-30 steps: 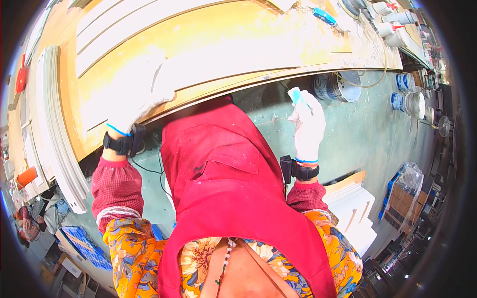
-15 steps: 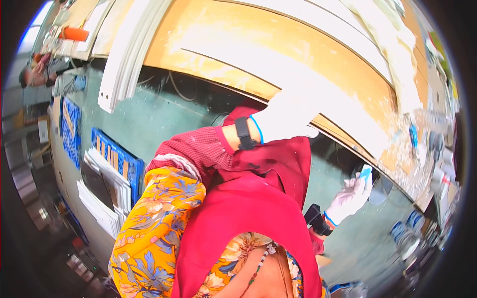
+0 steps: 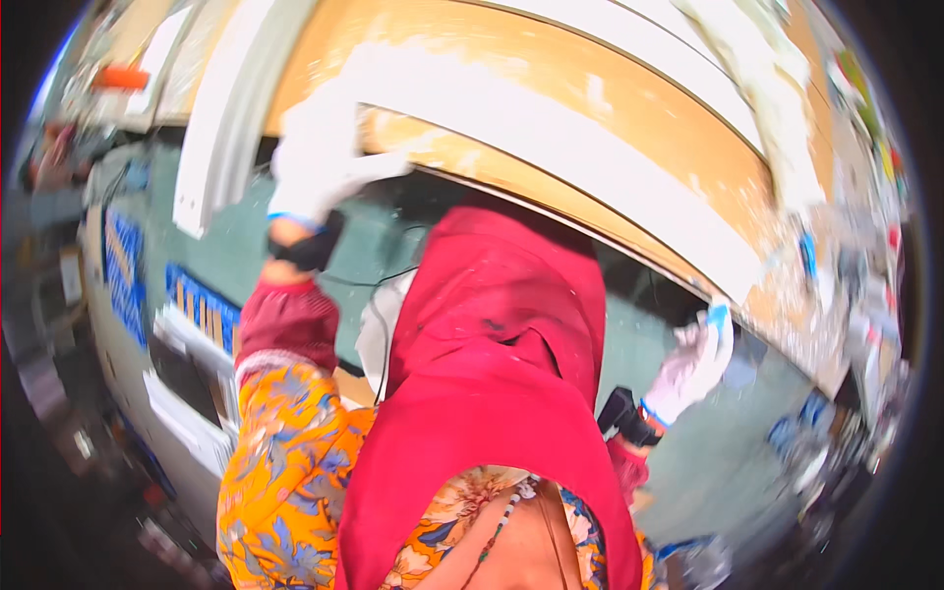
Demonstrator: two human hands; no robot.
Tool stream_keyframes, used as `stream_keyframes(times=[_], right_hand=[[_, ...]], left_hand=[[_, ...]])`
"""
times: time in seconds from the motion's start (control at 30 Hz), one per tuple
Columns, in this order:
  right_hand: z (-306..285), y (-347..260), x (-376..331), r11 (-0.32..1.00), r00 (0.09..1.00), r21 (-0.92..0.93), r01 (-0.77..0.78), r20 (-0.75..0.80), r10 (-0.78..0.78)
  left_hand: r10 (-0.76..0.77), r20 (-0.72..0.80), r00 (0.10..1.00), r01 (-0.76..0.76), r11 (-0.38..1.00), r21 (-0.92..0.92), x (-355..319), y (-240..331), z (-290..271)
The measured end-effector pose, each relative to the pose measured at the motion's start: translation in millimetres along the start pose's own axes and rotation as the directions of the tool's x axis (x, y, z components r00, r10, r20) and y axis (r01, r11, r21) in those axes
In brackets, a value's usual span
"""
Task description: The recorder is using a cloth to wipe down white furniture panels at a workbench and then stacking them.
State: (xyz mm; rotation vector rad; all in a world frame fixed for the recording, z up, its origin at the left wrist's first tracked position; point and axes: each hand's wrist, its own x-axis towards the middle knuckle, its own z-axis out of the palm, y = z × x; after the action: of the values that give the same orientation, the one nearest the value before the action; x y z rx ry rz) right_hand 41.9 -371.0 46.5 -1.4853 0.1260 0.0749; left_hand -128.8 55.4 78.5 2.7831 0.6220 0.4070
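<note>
My left hand (image 3: 317, 162), in a white glove with a blue cuff edge, is at the left end of a long white strip (image 3: 551, 147) lying along the bench. Its thumb stretches out to the right, apart from the fingers, which are overexposed and blend into the strip. I cannot tell whether they touch it. My right hand (image 3: 690, 366), also gloved, is below the bench's front edge near the strip's right end. Its fingers are closed around a small light-blue piece (image 3: 720, 317), whose exact kind is unclear.
White grooved profiles (image 3: 221, 128) jut over the front edge of the wooden bench (image 3: 433, 143) at left. Clear plastic wrap (image 3: 787, 265) is heaped at right. On the floor at left are blue pallets (image 3: 126, 275) and a stack of white panels (image 3: 192, 423). A cable (image 3: 364, 283) hangs beneath.
My left hand has swept left along the strip, from its middle to its left end. My right hand has shifted slightly up and left, still holding the light-blue piece. The view has moved a little.
</note>
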Motion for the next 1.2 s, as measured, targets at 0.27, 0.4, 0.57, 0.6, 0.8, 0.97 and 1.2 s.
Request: stream_keyframes(times=[0.27, 0.4, 0.57, 0.6, 0.8, 0.97, 1.2], right_hand=[[90, -3, 32, 0.326, 0.687, -0.626, 0.709, 0.508, -0.519], [146, 13, 40, 0.989, 0.928, 0.116, 0.088, 0.352, -0.124], [96, 18, 86, 0.789, 0.801, -0.196, 0.583, 0.305, -0.516], [77, 12, 92, 0.792, 0.835, -0.266, 0.550, 0.199, -0.514], [-26, -14, 95, 0.799, 0.845, -0.438, 0.413, -0.144, -0.516], [-66, -16, 56, 0.932, 0.923, 0.273, 0.238, -0.362, -0.130], [-39, -6, 54, 0.974, 0.955, 0.167, 0.150, -0.280, -0.099]], left_hand=[[0.286, 0.126, 0.950, -0.289, 0.957, 0.003, 14, 105, 36], [0.377, 0.221, 0.900, -0.349, 0.924, -0.156, 43, 137, 91], [0.487, 0.174, 0.856, -0.496, 0.868, 0.007, 54, 144, 92], [0.489, 0.179, 0.854, -0.498, 0.867, 0.008, 54, 144, 93], [0.378, 0.041, 0.925, -0.373, 0.923, -0.093, 21, 131, 108], [0.488, 0.299, 0.820, -0.420, 0.868, -0.263, 57, 129, 58], [0.511, 0.308, 0.802, -0.533, 0.846, -0.014, 119, 133, 71]])
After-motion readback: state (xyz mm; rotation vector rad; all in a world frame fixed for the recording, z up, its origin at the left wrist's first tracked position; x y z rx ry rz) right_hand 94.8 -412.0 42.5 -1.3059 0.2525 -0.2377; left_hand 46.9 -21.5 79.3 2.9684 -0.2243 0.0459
